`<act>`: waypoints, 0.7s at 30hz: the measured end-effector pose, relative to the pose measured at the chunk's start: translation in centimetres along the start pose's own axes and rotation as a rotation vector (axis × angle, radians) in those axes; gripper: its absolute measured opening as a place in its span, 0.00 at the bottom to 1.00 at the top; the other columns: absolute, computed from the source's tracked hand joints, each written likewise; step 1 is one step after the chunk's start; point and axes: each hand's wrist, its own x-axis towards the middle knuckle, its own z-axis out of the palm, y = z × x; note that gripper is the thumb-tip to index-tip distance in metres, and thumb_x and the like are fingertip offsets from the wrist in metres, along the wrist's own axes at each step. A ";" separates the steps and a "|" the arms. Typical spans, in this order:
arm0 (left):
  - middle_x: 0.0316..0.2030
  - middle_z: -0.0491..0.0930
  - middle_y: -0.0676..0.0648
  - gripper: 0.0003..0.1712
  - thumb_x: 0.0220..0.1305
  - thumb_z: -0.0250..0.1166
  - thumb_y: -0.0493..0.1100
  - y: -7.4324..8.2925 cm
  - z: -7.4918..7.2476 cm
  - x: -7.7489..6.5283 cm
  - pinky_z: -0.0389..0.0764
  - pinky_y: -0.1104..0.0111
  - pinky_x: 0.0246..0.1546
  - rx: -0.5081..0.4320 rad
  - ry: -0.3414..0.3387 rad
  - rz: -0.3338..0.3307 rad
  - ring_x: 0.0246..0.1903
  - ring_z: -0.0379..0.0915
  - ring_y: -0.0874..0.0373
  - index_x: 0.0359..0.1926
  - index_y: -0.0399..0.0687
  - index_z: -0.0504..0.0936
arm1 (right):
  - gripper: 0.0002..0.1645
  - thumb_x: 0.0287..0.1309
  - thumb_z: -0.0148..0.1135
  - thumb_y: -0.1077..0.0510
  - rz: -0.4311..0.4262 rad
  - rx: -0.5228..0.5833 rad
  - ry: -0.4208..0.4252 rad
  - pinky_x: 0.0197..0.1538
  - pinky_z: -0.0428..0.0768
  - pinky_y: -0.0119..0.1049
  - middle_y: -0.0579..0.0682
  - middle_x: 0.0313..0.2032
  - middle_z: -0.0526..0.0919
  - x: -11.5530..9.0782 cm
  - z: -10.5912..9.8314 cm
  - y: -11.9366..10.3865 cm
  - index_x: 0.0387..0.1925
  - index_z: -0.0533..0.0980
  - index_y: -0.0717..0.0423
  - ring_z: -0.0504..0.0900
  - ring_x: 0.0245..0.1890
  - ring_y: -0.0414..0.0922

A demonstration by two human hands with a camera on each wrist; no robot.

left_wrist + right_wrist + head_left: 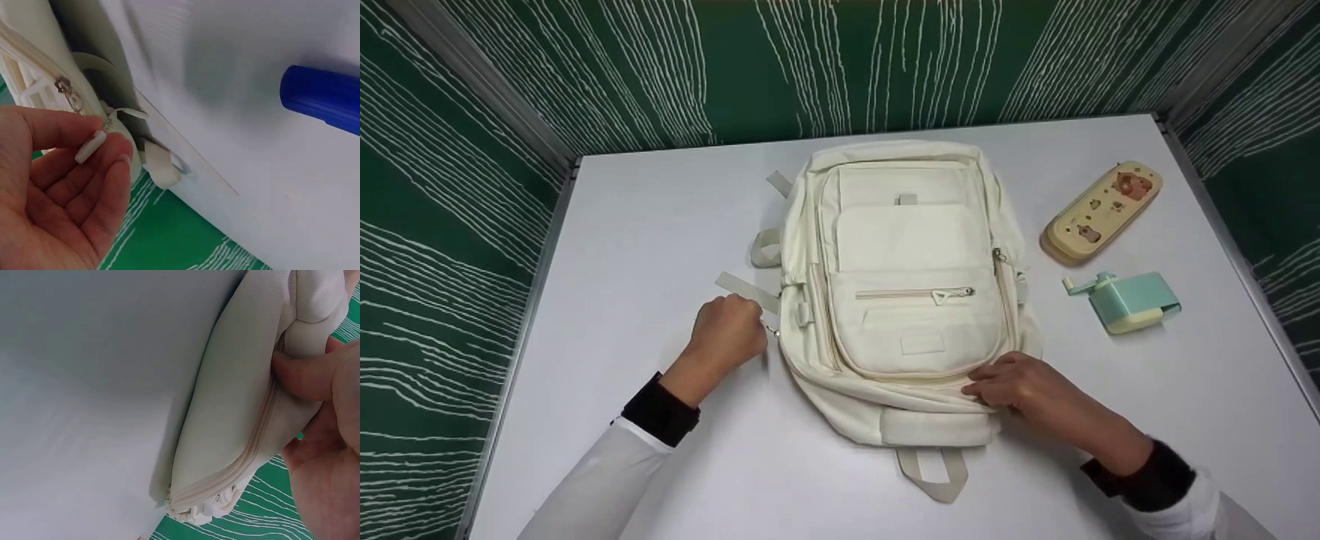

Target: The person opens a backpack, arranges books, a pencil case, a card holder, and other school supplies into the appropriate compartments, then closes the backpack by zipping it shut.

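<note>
A cream backpack (915, 240) lies on its back on the white table, its top loop (910, 478) towards the person. At its left side, my left hand (727, 336) pinches a pale zipper pull (90, 147) between thumb and fingers. The metal slider (70, 94) shows just beyond the thumb in the left wrist view. My right hand (1024, 390) grips the bag's fabric at the near right corner, thumb (301, 374) pressed along the zipper seam. A small front pocket zipper (915, 293) appears closed.
To the bag's right lie a yellow pencil case (1102, 212) with animal pictures and a mint-green crank pencil sharpener (1132, 300). Grey straps (746, 289) stick out on the left. Green walls with white lines border the table (645, 225). A blue cylindrical object (323, 97) shows in the left wrist view.
</note>
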 end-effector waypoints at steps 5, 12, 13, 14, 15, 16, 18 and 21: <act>0.10 0.64 0.50 0.23 0.45 0.59 0.25 -0.6 0.2 1.6 0.71 0.57 0.11 0.010 0.019 0.001 0.14 0.56 0.58 0.09 0.51 0.59 | 0.21 0.38 0.74 0.75 -0.022 -0.017 -0.007 0.43 0.81 0.43 0.47 0.42 0.91 0.0 -0.1 0.2 0.35 0.86 0.53 0.89 0.44 0.48; 0.10 0.64 0.51 0.25 0.50 0.59 0.26 -1.6 0.5 3.6 0.72 0.56 0.14 -0.029 0.025 -0.044 0.15 0.57 0.57 0.08 0.52 0.59 | 0.19 0.43 0.75 0.75 -0.017 -0.017 -0.011 0.42 0.82 0.44 0.46 0.41 0.91 0.1 -0.1 0.2 0.36 0.86 0.52 0.90 0.44 0.48; 0.10 0.64 0.51 0.25 0.51 0.59 0.26 -1.7 0.6 3.8 0.72 0.56 0.15 -0.038 0.028 -0.052 0.15 0.57 0.57 0.08 0.52 0.59 | 0.19 0.43 0.75 0.74 -0.014 -0.012 -0.012 0.42 0.82 0.44 0.46 0.41 0.91 0.1 -0.1 0.2 0.35 0.85 0.52 0.89 0.44 0.48; 0.10 0.64 0.51 0.25 0.51 0.59 0.26 -1.7 0.6 4.0 0.73 0.55 0.15 -0.045 0.029 -0.057 0.15 0.58 0.56 0.08 0.52 0.59 | 0.18 0.43 0.75 0.74 -0.012 -0.011 -0.011 0.42 0.82 0.44 0.46 0.41 0.91 0.1 -0.1 0.2 0.34 0.85 0.51 0.90 0.44 0.48; 0.10 0.64 0.51 0.25 0.51 0.60 0.27 -1.8 0.7 4.2 0.73 0.54 0.15 -0.053 0.033 -0.061 0.15 0.58 0.56 0.08 0.52 0.60 | 0.18 0.43 0.76 0.73 -0.012 -0.011 -0.011 0.42 0.82 0.44 0.46 0.41 0.91 0.2 -0.1 0.1 0.34 0.85 0.51 0.90 0.44 0.48; 0.10 0.64 0.51 0.25 0.51 0.60 0.27 -1.8 0.8 4.4 0.74 0.54 0.15 -0.059 0.038 -0.063 0.15 0.59 0.56 0.09 0.52 0.60 | 0.18 0.43 0.76 0.73 -0.013 -0.016 -0.009 0.42 0.82 0.44 0.47 0.41 0.91 0.2 0.0 0.1 0.35 0.85 0.52 0.90 0.44 0.48; 0.10 0.67 0.50 0.24 0.52 0.60 0.28 -1.7 1.0 4.6 0.75 0.53 0.16 -0.065 0.055 -0.068 0.15 0.62 0.55 0.09 0.51 0.62 | 0.20 0.41 0.75 0.74 -0.016 -0.024 0.000 0.42 0.82 0.45 0.47 0.41 0.91 0.2 0.1 0.2 0.35 0.86 0.52 0.90 0.44 0.49; 0.13 0.72 0.46 0.20 0.55 0.61 0.27 -1.3 1.4 4.5 0.77 0.52 0.17 -0.049 0.099 -0.060 0.15 0.69 0.51 0.11 0.45 0.69 | 0.22 0.39 0.74 0.75 -0.009 -0.025 0.012 0.42 0.82 0.44 0.48 0.41 0.91 0.1 0.3 0.1 0.38 0.87 0.53 0.90 0.44 0.49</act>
